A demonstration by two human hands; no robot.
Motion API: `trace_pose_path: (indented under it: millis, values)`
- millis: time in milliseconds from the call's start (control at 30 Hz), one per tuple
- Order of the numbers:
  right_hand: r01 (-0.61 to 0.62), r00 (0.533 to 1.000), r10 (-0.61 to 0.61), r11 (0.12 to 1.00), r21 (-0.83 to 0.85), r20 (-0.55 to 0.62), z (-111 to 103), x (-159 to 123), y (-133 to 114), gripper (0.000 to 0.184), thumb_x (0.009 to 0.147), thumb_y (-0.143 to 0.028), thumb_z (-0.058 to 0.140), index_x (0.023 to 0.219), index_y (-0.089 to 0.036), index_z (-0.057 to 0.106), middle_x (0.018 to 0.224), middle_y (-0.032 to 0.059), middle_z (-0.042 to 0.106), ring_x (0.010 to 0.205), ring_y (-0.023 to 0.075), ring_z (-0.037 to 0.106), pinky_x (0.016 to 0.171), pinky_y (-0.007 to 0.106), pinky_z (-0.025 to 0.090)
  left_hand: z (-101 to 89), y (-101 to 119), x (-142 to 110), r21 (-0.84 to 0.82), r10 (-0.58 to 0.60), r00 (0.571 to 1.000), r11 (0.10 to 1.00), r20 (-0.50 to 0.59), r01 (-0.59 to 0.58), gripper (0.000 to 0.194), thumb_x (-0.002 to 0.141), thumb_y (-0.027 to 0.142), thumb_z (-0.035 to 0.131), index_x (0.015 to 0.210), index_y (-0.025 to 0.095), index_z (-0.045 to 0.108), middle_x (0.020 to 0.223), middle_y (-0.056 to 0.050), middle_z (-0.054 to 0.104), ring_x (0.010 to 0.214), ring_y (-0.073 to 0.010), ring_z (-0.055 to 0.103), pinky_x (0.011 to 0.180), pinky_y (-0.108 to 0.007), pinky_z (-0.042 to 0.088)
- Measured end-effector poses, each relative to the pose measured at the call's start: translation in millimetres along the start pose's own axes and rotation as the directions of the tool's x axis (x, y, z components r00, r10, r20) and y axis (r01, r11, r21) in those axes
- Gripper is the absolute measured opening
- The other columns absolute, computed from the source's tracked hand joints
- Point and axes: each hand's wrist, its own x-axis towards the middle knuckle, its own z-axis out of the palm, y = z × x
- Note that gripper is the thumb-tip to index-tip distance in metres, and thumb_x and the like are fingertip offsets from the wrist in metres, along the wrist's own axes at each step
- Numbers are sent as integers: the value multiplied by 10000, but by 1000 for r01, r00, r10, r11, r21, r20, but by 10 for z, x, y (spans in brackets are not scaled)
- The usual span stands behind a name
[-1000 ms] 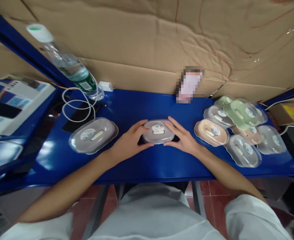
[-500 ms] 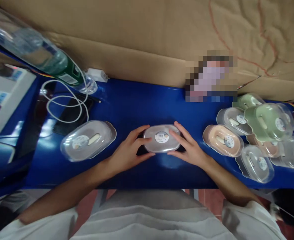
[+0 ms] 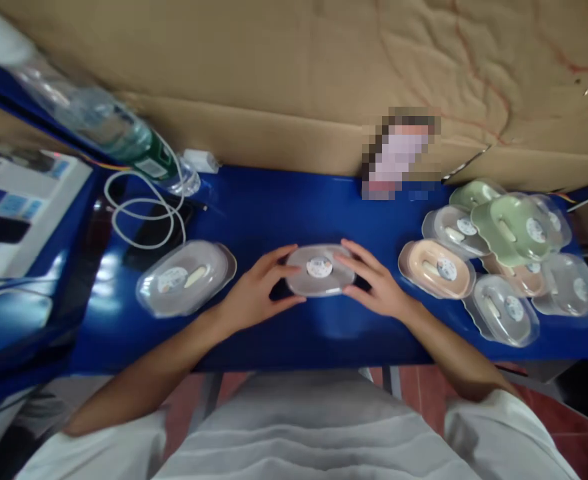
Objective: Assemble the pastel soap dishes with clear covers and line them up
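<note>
Between my hands is an oval soap box (image 3: 319,283) with a clear lid and a round printed label, held level just over or on the blue table; the exact gap cannot be told. My left hand (image 3: 254,287) grips its left end, thumb at the near edge and fingers along the far edge. At the right end, my right hand (image 3: 379,283) curls around it the same way, with a finger over the lid's top. Left of my left hand lies a grey soap box (image 3: 209,260) with a clear lid and a cream strip.
Several lidded soap boxes in grey, peach (image 3: 427,257) and green (image 3: 517,223) are clustered at the right, some stacked. At the back left are a water bottle (image 3: 144,150), a white cable (image 3: 174,217) and a charger (image 3: 200,161). A pixelated object (image 3: 399,153) leans against the cardboard (image 3: 274,133).
The view has shifted slightly. Both hands still grip the same soap box at its two ends, with my right fingers a little changed on the lid.
</note>
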Motion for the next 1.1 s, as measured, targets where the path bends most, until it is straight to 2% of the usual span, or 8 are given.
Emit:
trace_pose_path:
  millis: [167,300,467,567,733,833,933,1100]
  values:
    - [-45,999,45,999,8,24,62,-65,-36,763,1026,-459,711,1700,-469,352,1777,25,363,1592,306,467,1258,515,519,-8,-11,-54,-14,-15,1000,1000,12,15,596,875,281,888,1376,364,575,1577,-135,581,1416,-347,656,1047,-567,665]
    - [-23,999,23,1000,-19,23,57,-47,-23,769,1029,-440,710,1706,-449,346,1778,49,358,1606,308,446,1268,517,501,-18,-3,-13,-19,22,1000,1000,-16,-23,540,911,313,864,1367,337,577,1559,-153,591,1411,-338,661,1051,-553,668]
    - [2,1000,-1,998,-56,20,39,-11,4,707,1063,-428,657,1705,-417,362,1782,68,350,1621,302,421,1293,524,463,-11,9,7,66,35,999,997,-29,-33,469,942,363,829,1348,282,609,1574,-174,591,1425,-336,650,1090,-526,647]
    - [9,1000,-7,997,-71,21,39,2,0,667,1082,-458,617,1702,-390,380,1780,77,352,1632,306,399,1321,540,417,-11,17,-11,133,23,1000,991,5,-23,451,956,432,801,1347,277,636,1600,-154,583,1431,-339,644,1144,-520,610]
    - [9,997,2,990,-137,82,2,34,-70,691,1091,-583,543,1715,-346,362,1804,75,301,1674,310,307,1362,560,331,-70,40,15,197,-38,996,980,85,21,558,979,546,735,1452,302,570,1627,-124,530,1423,-350,634,1175,-519,571]
    - [28,990,1,979,-203,140,-38,32,-144,837,1005,-664,662,1719,-355,352,1808,80,289,1662,332,332,1346,550,363,-145,64,50,149,-31,988,989,148,8,688,947,553,759,1519,285,487,1590,-144,510,1414,-351,621,1200,-533,536]
    - [74,990,-41,966,-249,135,-30,16,-165,829,988,-641,703,1703,-359,391,1765,104,369,1619,339,416,1319,547,412,-178,80,48,123,-25,981,992,193,1,756,871,511,830,1489,256,479,1557,-161,491,1367,-345,639,1179,-533,545]
    - [110,989,-76,947,-302,124,72,7,-91,859,982,-624,720,1717,-383,345,1743,143,391,1601,377,435,1280,618,444,-80,108,41,188,76,987,977,141,-102,708,871,485,833,1462,244,528,1652,-200,429,1535,-406,485,1265,-605,447]
